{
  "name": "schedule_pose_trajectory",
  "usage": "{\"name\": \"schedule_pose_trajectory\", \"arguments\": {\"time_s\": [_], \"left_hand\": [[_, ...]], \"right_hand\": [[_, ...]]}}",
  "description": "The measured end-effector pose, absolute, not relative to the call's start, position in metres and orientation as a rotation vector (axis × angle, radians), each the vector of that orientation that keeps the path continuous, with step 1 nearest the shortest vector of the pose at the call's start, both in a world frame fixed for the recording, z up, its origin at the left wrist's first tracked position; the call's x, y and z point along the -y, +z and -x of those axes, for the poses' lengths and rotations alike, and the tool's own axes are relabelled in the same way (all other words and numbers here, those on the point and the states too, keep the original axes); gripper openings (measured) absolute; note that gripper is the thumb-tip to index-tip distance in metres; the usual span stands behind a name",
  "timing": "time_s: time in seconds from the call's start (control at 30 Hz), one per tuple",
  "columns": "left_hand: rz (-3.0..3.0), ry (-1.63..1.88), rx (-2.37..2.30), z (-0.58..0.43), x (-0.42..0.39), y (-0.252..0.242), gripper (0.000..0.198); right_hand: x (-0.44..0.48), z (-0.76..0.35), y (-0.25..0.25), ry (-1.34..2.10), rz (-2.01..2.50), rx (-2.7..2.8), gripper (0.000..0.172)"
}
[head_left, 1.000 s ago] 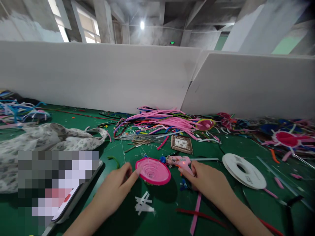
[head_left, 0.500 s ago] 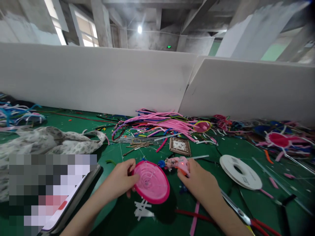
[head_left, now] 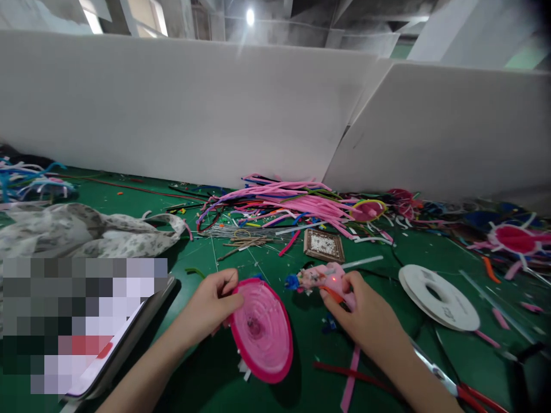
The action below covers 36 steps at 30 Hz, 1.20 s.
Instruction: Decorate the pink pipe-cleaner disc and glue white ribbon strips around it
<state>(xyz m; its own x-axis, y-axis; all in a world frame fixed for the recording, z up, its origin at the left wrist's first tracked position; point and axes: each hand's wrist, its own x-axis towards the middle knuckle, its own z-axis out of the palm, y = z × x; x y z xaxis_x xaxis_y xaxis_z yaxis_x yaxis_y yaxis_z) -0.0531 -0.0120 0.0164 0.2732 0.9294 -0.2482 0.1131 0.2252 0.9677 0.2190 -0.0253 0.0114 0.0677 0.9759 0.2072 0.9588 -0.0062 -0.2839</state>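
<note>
White panels (head_left: 150, 109) stand along the back of a green table (head_left: 189, 367), and a lamp (head_left: 250, 17) glows above them. Seen from the head view, the left hand (head_left: 213, 301) pinches the near-left rim of a pink disc (head_left: 267, 338), thumb on its face and fingers bent behind. The disc is tipped up, longest from top to bottom, its ringed face turned to the wearer.

To its right, the right hand (head_left: 365, 307) has its fingers curled round the handle of a pink glue gun (head_left: 329, 278). The gun lies lengthwise across the view, its blue tip (head_left: 292, 281) aimed left, near the upper right of the disc but apart from it. So the left hand is the one touching the disc; the gun comes between it and the right hand. I can't tell whether the gun rests on the table.

Just behind sits a small tray (head_left: 322, 256) of white bits; a white spool (head_left: 462, 310) and red-handled scissors (head_left: 439, 373) lie farther right.
</note>
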Motion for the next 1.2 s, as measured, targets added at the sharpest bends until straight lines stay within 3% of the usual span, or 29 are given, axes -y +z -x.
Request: {"name": "schedule_pose_trajectory", "arguments": {"time_s": [0.27,0.47,0.83,1.2], "left_hand": [[-1.194,0.859,-1.117,0.052,0.007,0.005,0.027],[-1.221,0.903,-1.143,0.053,0.008,0.005,0.027],[-1.232,0.910,-1.135,0.053,0.008,0.004,0.027],[-1.237,0.906,-1.127,0.054,0.010,0.004,0.028]], "right_hand": [[0.026,-0.221,0.006,-0.020,1.897,2.058,0.029],[0.027,-0.223,0.007,-0.044,1.946,1.976,0.047],[0.031,-0.220,0.006,-0.230,1.845,2.043,0.033],[0.030,-0.215,0.005,-0.226,1.863,1.996,0.032]]}}
